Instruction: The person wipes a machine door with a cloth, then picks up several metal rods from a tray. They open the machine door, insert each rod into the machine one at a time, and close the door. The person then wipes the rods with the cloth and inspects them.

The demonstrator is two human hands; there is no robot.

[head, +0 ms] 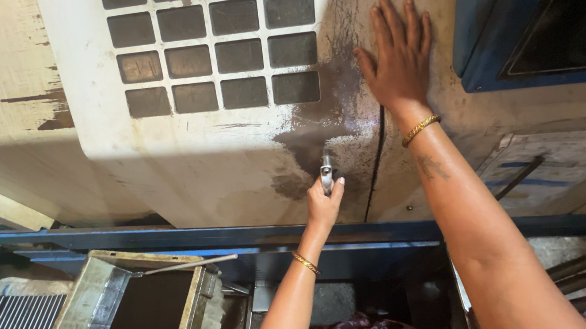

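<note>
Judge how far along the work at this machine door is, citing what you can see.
Done: the door looks shut against its seam. In hand: the left hand grips the metal handle, while the right hand presses flat beside the seam. Left: cannot tell.

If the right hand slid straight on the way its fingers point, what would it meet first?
The right hand lies flat on the cream machine panel, fingers pointing up the picture. Ahead lies only more bare, grimy panel up to the frame's edge; the blue housing stays off to its side.
</note>
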